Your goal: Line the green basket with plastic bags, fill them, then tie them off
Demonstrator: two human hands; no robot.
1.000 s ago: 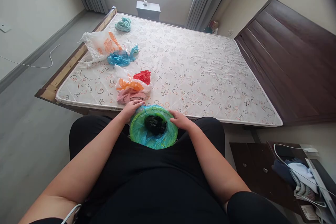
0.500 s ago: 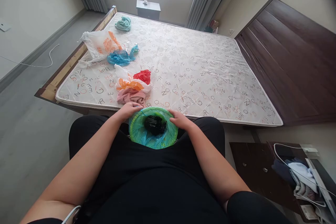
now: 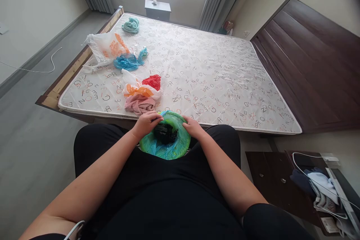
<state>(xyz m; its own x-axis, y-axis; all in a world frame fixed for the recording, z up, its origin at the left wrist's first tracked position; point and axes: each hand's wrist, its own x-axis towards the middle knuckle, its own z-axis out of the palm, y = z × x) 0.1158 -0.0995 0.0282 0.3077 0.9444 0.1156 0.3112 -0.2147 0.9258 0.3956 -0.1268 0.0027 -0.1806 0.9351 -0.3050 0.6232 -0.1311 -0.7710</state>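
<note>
Fingers [image 3: 158, 115] of the left hand [image 3: 144, 124] bunched, thumb up against fingertips, over the upper left rim of the green bin [image 3: 186, 142], just below centre of the frame; whether a fold of the liner is caught between them, cannot tell. Right hand [image 3: 194, 126] at the bin's upper right: thumb and fingers clamped on the rim. Bin stands between two black-clad knees, mouth up. Blue see-through liner [image 3: 161, 152] lines it and drapes over the rim; black bag [image 3: 166, 134] bunched inside, just below the left fingertips.

Surroundings, left to right. Far left: white cable [image 3: 52, 66] on grey floor. Next, wooden bed rail [image 3: 67, 74]. On the letter-printed mattress [image 3: 202, 62], upper left: white plastic bag [image 3: 107, 46] with orange print; blue plastic bag [image 3: 126, 62] against its right side; teal cloth [image 3: 131, 25] coiled above, apart from both. Left of centre: pink cloth [image 3: 140, 104] just above the left hand; white-and-orange bag [image 3: 137, 89] touching its upper side; red bag [image 3: 152, 81] on that one's right part. Top centre: small grey table [image 3: 164, 7] beyond the mattress. Upper right: dark headboard [image 3: 303, 63]. Lower right: dark nightstand [image 3: 271, 183], folded clothes [image 3: 323, 187] piled beside it.
</note>
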